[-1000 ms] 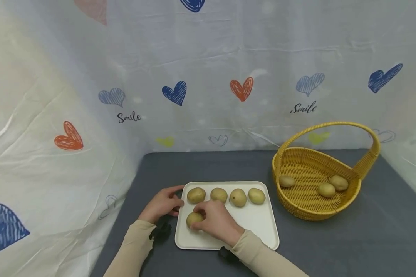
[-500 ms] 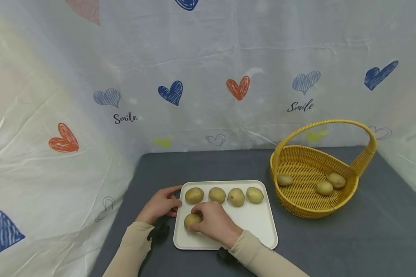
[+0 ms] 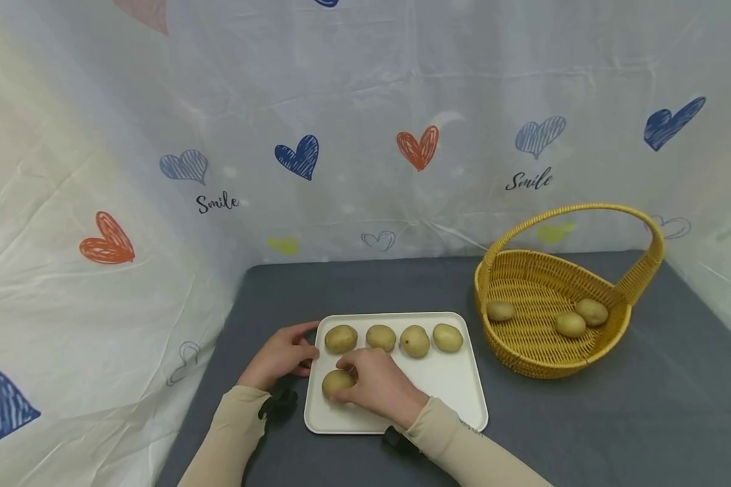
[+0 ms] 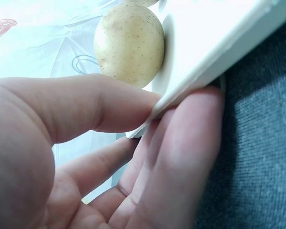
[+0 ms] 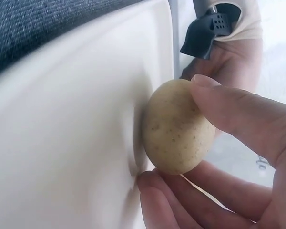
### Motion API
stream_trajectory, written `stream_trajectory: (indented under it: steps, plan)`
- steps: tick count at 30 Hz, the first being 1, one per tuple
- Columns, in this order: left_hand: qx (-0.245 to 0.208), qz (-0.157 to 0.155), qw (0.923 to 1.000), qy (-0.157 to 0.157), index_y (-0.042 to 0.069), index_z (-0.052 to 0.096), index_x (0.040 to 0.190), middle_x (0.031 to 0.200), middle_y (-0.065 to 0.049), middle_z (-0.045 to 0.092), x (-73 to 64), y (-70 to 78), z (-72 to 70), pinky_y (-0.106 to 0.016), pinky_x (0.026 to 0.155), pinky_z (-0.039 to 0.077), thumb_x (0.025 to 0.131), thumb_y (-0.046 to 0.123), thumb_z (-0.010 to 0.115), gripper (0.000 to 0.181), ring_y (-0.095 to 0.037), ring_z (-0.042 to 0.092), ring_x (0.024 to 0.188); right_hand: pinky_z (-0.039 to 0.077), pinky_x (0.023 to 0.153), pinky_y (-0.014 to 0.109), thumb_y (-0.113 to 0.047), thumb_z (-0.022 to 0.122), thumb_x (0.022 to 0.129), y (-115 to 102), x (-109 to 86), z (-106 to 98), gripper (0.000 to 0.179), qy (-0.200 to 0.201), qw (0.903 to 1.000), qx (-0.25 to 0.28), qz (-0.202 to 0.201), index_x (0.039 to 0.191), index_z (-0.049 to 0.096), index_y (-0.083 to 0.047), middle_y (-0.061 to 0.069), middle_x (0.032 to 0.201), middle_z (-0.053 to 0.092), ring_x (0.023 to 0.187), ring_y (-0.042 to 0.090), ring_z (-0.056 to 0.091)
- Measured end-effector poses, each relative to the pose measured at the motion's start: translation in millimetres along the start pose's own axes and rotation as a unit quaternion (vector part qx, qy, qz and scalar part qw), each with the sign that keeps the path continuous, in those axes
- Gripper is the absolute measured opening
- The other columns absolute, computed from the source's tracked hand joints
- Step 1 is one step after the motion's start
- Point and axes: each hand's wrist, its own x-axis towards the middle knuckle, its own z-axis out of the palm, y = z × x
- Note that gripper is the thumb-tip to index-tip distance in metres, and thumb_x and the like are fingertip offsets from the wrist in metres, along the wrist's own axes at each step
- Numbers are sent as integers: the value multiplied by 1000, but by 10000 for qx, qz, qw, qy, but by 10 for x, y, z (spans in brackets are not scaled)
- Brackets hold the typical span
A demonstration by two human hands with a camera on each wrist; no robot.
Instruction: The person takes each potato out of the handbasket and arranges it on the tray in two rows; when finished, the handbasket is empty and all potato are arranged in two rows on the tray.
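A white rectangular tray (image 3: pixel 426 406) lies on the dark table, with a row of several potatoes (image 3: pixel 341 339) along its far side. My left hand (image 3: pixel 280 358) pinches the tray's left rim; in the left wrist view the thumb (image 4: pixel 119 102) lies on top of the rim and fingers curl underneath. Over the tray's near left part, my right hand (image 3: pixel 380 385) holds a single potato (image 5: pixel 176 129) between thumb and fingers. That potato sits right at the tray surface in the right wrist view.
To the right stands a yellow wicker basket (image 3: pixel 536 368) with a tall arched handle, holding 3 potatoes (image 3: pixel 570 325). A pale curtain (image 3: pixel 353 81) printed with hearts hangs behind the table (image 3: pixel 560 433) and along its left side.
The head view has shifted slightly. Both hands keep their places, the left on the tray rim and the right on the same potato.
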Motion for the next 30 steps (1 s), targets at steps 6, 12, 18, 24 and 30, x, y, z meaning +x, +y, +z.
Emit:
stream_trajectory:
  steps: [6, 12, 18, 24, 30]
  plan:
    - [48, 5, 9999, -96, 19, 52, 162, 91, -13, 70, 4, -12, -31, -35, 68, 65, 96, 10, 72, 69, -21, 73, 74, 55, 76, 19, -36, 97, 77, -35, -24, -36, 46, -25, 9998, 106, 160, 113, 83, -12, -4, 96, 80, 90, 5, 71]
    - [39, -222, 9997, 9, 18, 50, 163, 93, -13, 70, -144, -166, -229, -36, 70, 65, 95, 10, 72, 72, -22, 71, 80, 59, 84, 22, -31, 87, 90, -121, -127, -274, 39, -435, 9986, 255, -142, 123, 80, -11, 1, 118, 81, 100, 11, 75]
    - [114, -419, 9991, 29, 16, 44, 166, 96, -12, 70, -218, -311, -418, -37, 71, 65, 96, 13, 73, 76, -22, 72, 82, 61, 87, 26, -20, 84, 93, 87, -492, -902, 31, -482, 9964, -385, -588, 122, 79, -12, -1, 115, 80, 99, 12, 76]
    - [253, -495, 9985, -5, 12, 41, 168, 99, -12, 70, -213, -370, -548, -37, 71, 64, 96, 13, 72, 78, -22, 72, 84, 64, 86, 35, -17, 85, 93, 432, -908, -1668, 29, 51, 9916, -1277, -204, 121, 80, -13, -2, 113, 81, 98, 15, 76]
    - [220, -547, 9982, -69, 11, 40, 168, 100, -12, 68, -200, -386, -549, -37, 74, 66, 97, 14, 72, 78, -21, 76, 88, 65, 85, 43, -11, 79, 97, 862, -1154, -2375, 30, 454, 9827, -1619, 780, 127, 79, -15, 6, 122, 80, 104, 23, 77]
